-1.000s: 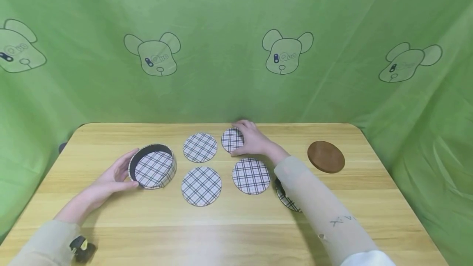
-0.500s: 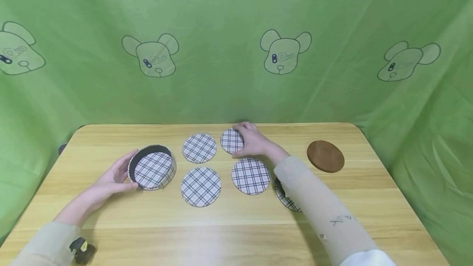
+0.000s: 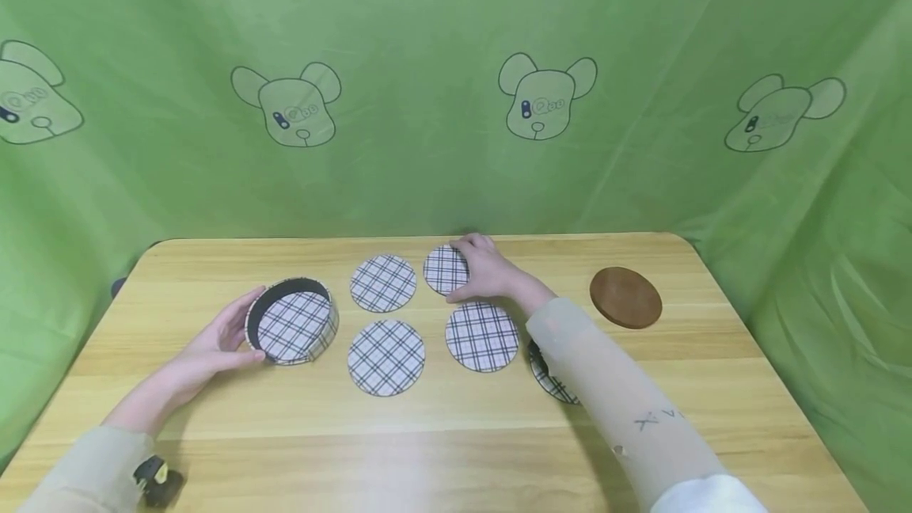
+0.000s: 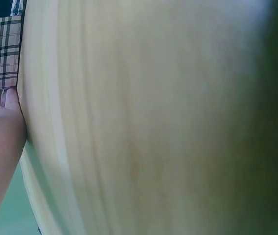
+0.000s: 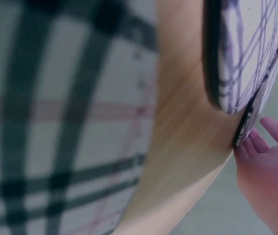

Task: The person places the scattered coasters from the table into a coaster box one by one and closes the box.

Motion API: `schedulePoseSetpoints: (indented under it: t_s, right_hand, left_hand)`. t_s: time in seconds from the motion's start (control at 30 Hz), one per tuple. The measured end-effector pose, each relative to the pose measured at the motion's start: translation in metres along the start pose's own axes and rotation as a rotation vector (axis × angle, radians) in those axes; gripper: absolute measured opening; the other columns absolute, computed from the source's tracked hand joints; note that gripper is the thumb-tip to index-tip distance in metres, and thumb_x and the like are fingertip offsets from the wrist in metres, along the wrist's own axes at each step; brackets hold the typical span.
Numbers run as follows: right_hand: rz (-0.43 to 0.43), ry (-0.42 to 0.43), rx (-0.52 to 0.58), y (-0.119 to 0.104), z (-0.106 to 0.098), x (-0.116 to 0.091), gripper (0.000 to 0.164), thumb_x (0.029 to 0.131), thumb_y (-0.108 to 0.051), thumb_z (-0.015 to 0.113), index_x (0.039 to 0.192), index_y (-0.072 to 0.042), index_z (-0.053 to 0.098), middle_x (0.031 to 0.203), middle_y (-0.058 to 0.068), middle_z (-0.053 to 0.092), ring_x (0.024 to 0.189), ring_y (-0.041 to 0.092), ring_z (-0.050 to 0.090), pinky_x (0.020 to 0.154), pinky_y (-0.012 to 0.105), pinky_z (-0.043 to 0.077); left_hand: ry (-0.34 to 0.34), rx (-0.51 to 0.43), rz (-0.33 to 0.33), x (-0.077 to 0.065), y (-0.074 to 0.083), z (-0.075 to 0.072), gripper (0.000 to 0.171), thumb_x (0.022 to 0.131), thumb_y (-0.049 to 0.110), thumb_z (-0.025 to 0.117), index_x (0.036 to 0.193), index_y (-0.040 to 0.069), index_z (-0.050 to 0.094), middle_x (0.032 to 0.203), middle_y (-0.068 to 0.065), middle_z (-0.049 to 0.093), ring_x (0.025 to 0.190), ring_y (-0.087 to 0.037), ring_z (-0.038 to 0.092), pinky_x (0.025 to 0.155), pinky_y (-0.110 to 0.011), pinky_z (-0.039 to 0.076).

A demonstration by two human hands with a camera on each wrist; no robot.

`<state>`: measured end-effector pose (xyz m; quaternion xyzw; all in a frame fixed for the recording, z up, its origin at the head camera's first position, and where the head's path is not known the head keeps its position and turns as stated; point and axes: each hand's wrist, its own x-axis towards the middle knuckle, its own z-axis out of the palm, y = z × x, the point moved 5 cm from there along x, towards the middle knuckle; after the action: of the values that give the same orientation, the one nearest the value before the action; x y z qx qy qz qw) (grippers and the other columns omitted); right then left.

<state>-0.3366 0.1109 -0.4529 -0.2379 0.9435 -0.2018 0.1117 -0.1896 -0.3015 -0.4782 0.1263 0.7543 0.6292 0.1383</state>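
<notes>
At the left, my left hand [image 3: 217, 343] curves round the side of a round plaid coaster holder [image 3: 333, 331] with a dark inner wall; a plaid disc [image 3: 294, 327] shows inside it. The left wrist view has the holder's plaid side [image 4: 1, 54] against the fingertips. Near the far edge, my right hand [image 3: 492, 269] spans a plaid coaster [image 3: 445, 269] between thumb and fingers, covering its right side. Three more plaid coasters lie flat close by: one at the back [image 3: 383, 283], one in front of it [image 3: 386, 358], and one below the right hand [image 3: 482, 337].
A brown round disc [image 3: 625, 298] lies at the right of the wooden table [image 3: 399, 457]. Under my right forearm [image 3: 606, 394] is a plaid round thing [image 3: 545, 378] with a dark inside, partly hidden. A green curtain [image 3: 427, 180] hangs behind the table.
</notes>
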Motion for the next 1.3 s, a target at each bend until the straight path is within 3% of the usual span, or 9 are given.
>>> schedulePoseSetpoints:
  t_s: [1.3]
  right_hand:
    - [0.002, 0.026, -0.077, -0.013, -0.009, 0.001, 0.114, 0.071, -0.045, 0.095, 0.159, 0.004, 0.041, 0.159, 0.024, 0.041, 0.145, 0.037, 0.039, 0.125, 0.054, 0.043]
  left_hand:
    - [-0.009, 0.009, 0.001, 0.000, 0.002, 0.000, 0.104, 0.091, -0.006, 0.070, 0.171, 0.008, 0.005, 0.172, -0.036, 0.001, 0.129, 0.028, 0.039, 0.107, 0.002, 0.034]
